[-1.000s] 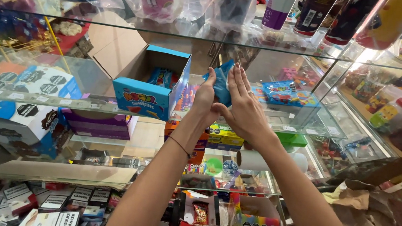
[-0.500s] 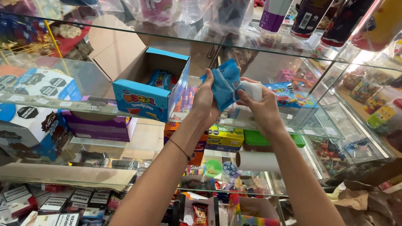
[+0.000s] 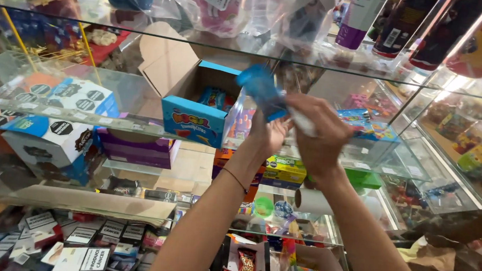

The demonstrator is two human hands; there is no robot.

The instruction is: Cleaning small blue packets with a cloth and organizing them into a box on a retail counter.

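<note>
Both my arms reach up to a glass shelf inside a display case. My right hand is closed around a blue packet, which is blurred and sticks up to the left of the fist, with a bit of white at the grip. My left hand is just below and behind it, palm toward the packet; its fingers are hidden behind my right hand. To the left stands an open blue cardboard box, flaps up, with more blue packets inside.
A glass shelf above carries bottles and plastic-wrapped goods. White and blue boxes and a purple box sit at the left. Colourful sweets, jars and small packs fill the lower and right shelves.
The blue packet has moved left and upward, toward the open box. My right hand has closed over it from the right, and my left hand has dropped below it.
</note>
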